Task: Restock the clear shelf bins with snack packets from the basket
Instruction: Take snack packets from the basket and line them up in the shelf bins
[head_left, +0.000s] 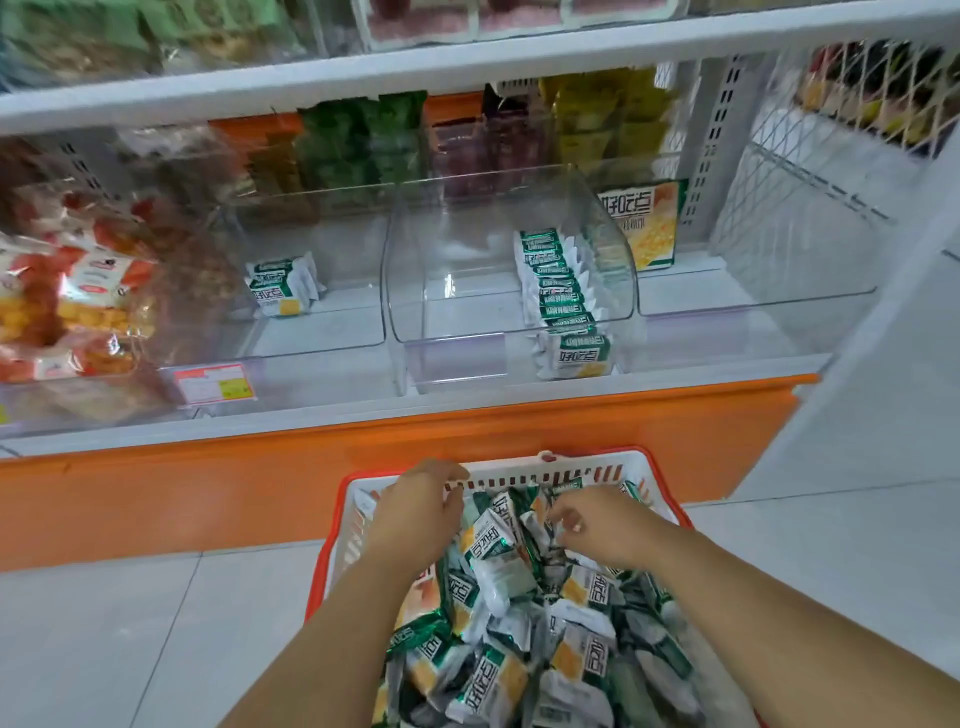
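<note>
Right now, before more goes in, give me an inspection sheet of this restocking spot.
Surface: white shelf with orange front, floor tiles below.
Job's things: basket heaped with green-and-white snack packets; middle bin holds one row at its right side; left bin holds few.
Clutter: red and orange bags far left; price tag.
Hands: left hand over basket's far end, fingers loosely bent, nothing seen held; right hand curled among packets, grip unclear.
Cables: nothing seen.
Surroundings: blurred stocked shelves above; wire mesh panel right.

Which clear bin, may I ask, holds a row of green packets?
The middle bin; packets line its right wall, the left bin holds barely any.
</note>
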